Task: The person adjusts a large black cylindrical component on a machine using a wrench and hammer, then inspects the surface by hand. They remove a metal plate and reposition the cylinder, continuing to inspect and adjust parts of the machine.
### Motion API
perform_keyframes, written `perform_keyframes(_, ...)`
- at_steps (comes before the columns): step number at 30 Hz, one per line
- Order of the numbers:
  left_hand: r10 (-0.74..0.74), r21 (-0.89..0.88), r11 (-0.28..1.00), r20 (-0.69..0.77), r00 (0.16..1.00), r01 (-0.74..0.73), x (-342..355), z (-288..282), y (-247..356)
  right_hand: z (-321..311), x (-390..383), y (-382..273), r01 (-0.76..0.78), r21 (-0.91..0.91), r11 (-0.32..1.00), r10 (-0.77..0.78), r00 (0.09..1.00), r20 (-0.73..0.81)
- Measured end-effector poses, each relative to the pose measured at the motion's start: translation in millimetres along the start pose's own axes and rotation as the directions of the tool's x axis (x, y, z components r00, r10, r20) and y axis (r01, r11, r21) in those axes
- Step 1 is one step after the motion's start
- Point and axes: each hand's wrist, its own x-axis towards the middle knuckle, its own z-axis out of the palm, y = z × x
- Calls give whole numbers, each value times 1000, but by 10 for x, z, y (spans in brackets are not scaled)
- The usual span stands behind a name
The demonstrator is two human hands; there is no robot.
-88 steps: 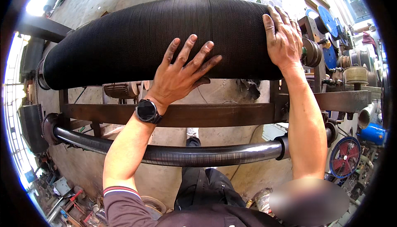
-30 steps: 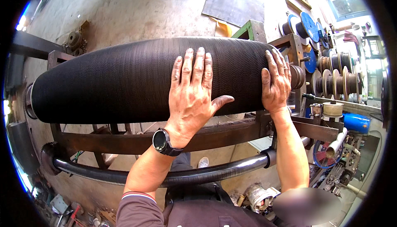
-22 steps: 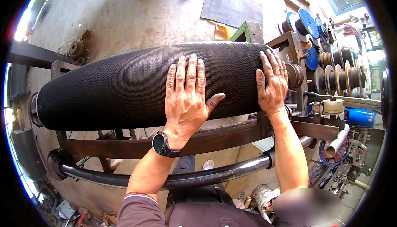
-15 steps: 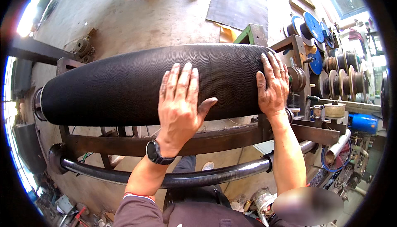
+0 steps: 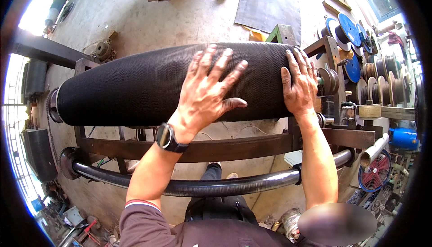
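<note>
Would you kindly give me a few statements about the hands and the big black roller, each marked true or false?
1. The left hand lies flat on the black ribbed roller with its fingers spread. True.
2. The right hand grips the lower black hose. False: it rests on the roller's right end.
3. A dark wristwatch sits on the left wrist. True.
4. The roller stands upright on the floor. False: it lies horizontally in a metal frame.
5. Blue spools stand to the right of the roller. True.
</note>
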Motion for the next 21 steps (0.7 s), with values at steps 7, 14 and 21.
perform_keyframes(7,91,41,995,84,992,-95,82,74,-195,-36,-28,-22,-5,8,1000,5,1000,-2)
perform_keyframes(14,36,-41,999,213,976,-28,328,124,-375,-46,-39,-45,-11,-10,1000,10,1000,-15)
perform_keyframes(21,19,-114,993,290,957,15,457,150,-430,-38,-32,-17,0,-6,1000,0,1000,-31)
